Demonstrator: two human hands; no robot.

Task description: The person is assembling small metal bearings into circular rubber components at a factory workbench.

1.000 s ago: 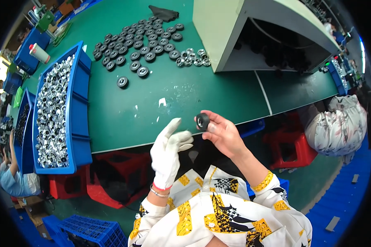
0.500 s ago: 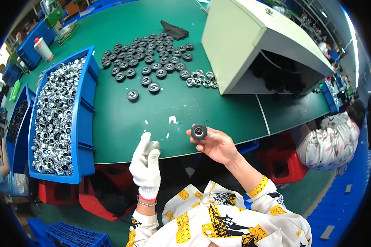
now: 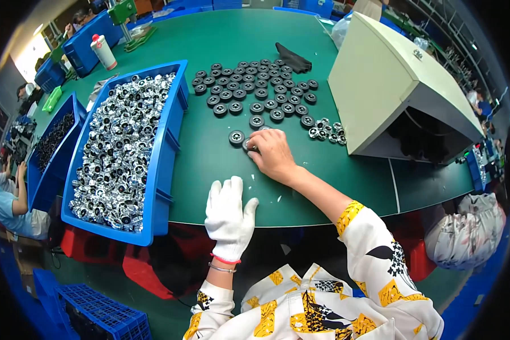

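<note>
My bare right hand (image 3: 273, 154) reaches over the green table, its fingers closed on a small black toy wheel (image 3: 247, 145) at the tabletop. Fingers and knuckles hide part of that wheel. Just left of it lies another black wheel (image 3: 236, 137) with a silver hub. Beyond spreads a large group of similar wheels (image 3: 232, 86), lying flat. My left hand (image 3: 230, 212), in a white knitted glove, rests palm down by the table's near edge, fingers stretched and holding nothing. Several shiny chrome hub pieces (image 3: 326, 131) sit to the right of the wheels.
A blue bin (image 3: 182, 85) full of chrome hubs stands at left, beside another blue bin (image 3: 79, 116) of dark small parts. At right is a cream metal housing (image 3: 374, 85) with a dark opening. A black cloth (image 3: 293, 58) and a white bottle (image 3: 103, 52) lie farther back.
My right hand has carried the wheel forward and down to the table beside the other wheels. My gloved left hand has flattened out toward the table. The whole view has shifted.
</note>
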